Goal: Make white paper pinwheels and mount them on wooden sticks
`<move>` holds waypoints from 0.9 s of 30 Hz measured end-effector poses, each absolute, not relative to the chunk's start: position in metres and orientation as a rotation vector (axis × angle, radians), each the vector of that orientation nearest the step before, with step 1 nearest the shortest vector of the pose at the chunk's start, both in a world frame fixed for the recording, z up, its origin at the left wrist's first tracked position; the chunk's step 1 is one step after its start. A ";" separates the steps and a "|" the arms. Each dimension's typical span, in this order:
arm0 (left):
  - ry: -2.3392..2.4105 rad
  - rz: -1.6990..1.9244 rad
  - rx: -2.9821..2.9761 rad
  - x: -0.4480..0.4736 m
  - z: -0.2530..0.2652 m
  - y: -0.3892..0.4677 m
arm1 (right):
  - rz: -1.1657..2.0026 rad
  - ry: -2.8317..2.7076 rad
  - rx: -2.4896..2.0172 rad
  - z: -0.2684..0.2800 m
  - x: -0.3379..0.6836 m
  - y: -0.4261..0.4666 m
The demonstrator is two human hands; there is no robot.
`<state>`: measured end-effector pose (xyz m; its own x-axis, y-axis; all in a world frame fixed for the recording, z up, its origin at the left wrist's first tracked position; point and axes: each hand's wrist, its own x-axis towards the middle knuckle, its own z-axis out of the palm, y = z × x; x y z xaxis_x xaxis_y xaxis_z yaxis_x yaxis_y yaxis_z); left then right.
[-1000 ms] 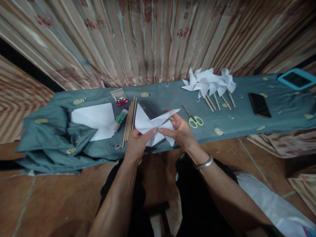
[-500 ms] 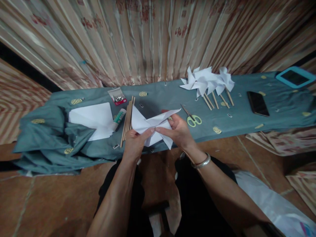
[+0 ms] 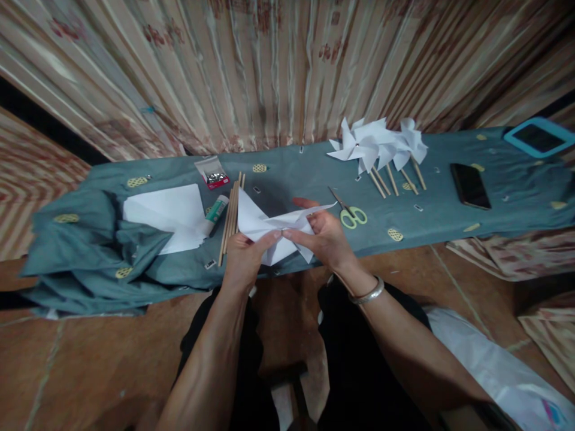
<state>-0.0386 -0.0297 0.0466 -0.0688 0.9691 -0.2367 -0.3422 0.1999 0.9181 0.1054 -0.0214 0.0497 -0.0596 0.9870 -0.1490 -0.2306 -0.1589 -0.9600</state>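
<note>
A white paper pinwheel (image 3: 258,218), its corners folded in to the middle, is held between both hands above the table's front edge. My left hand (image 3: 246,254) grips its left side, thumb pressed at the centre. From the other side my right hand (image 3: 324,236), with a silver bangle at the wrist, pinches it with the thumb also at the centre; its index finger stretches out behind the paper. Several wooden sticks (image 3: 230,218) lie just left of the pinwheel. Scissors (image 3: 348,209) with light green handles rest to the right of my right hand.
On the green tablecloth (image 3: 296,173) lie a stack of white paper (image 3: 166,209), a glue stick (image 3: 216,212) and a small box of metal pins (image 3: 216,178). Finished pinwheels (image 3: 381,146) on sticks, a phone (image 3: 469,187) and a blue-framed tablet (image 3: 539,137) are at the right. A curtain (image 3: 269,78) hangs behind.
The right blade of the paper has dropped a little, and my right index finger is now stretched out above it. Both thumbs stay pressed at the centre.
</note>
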 end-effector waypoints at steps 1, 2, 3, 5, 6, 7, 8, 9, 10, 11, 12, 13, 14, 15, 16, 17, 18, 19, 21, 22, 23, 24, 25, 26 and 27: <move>1.133 1.261 0.747 -0.038 0.047 -0.030 | 1.457 -0.991 -1.121 0.050 0.106 -0.021; 1.135 1.260 0.750 -0.038 0.047 -0.030 | 1.456 -1.000 -1.126 0.051 0.106 -0.021; 1.137 1.259 0.753 -0.038 0.048 -0.030 | 1.452 -1.010 -1.135 0.051 0.106 -0.021; 1.137 1.259 0.753 -0.038 0.047 -0.029 | 1.436 -1.048 -1.164 0.052 0.107 -0.021; 1.134 1.259 0.754 -0.039 0.047 -0.029 | 1.417 -1.079 -1.183 0.052 0.108 -0.021; 1.130 1.257 0.758 -0.039 0.047 -0.029 | 1.391 -1.116 -1.201 0.053 0.109 -0.021; 1.124 1.255 0.763 -0.039 0.046 -0.029 | 1.361 -1.152 -1.216 0.053 0.109 -0.021; 1.119 1.254 0.768 -0.040 0.045 -0.029 | 1.340 -1.182 -1.228 0.053 0.110 -0.021; 1.113 1.253 0.773 -0.040 0.045 -0.029 | 1.330 -1.200 -1.238 0.053 0.110 -0.021; 1.109 1.254 0.776 -0.040 0.044 -0.029 | 1.334 -1.205 -1.244 0.054 0.110 -0.021; 1.106 1.256 0.778 -0.040 0.044 -0.029 | 1.345 -1.199 -1.246 0.054 0.110 -0.021; 1.102 1.259 0.779 -0.040 0.044 -0.029 | 1.359 -1.188 -1.247 0.054 0.110 -0.021; 1.098 1.261 0.780 -0.040 0.044 -0.029 | 1.368 -1.179 -1.248 0.054 0.110 -0.021; 1.095 1.263 0.781 -0.040 0.044 -0.030 | 1.372 -1.172 -1.249 0.054 0.110 -0.021; 1.095 1.264 0.782 -0.040 0.044 -0.030 | 1.372 -1.165 -1.248 0.054 0.110 -0.021; 1.097 1.265 0.783 -0.039 0.045 -0.030 | 1.374 -1.159 -1.248 0.054 0.110 -0.021; 1.103 1.265 0.783 -0.039 0.045 -0.031 | 1.378 -1.155 -1.246 0.054 0.110 -0.021; 1.110 1.263 0.784 -0.039 0.046 -0.031 | 1.381 -1.152 -1.243 0.053 0.110 -0.021; 1.121 1.258 0.784 -0.038 0.046 -0.031 | 1.380 -1.149 -1.233 0.052 0.110 -0.022; 1.123 1.257 0.783 -0.038 0.046 -0.031 | 1.375 -1.151 -1.227 0.051 0.110 -0.022; 1.124 1.258 0.783 -0.038 0.046 -0.030 | 1.367 -1.153 -1.224 0.051 0.110 -0.021; 1.125 1.258 0.783 -0.038 0.046 -0.030 | 1.357 -1.156 -1.224 0.050 0.110 -0.021; 1.128 1.262 0.783 -0.038 0.046 -0.030 | 1.347 -1.158 -1.226 0.050 0.110 -0.021; 1.133 1.265 0.784 -0.038 0.046 -0.030 | 1.340 -1.160 -1.229 0.049 0.110 -0.021; 1.140 1.268 0.787 -0.038 0.046 -0.030 | 1.334 -1.161 -1.232 0.049 0.110 -0.021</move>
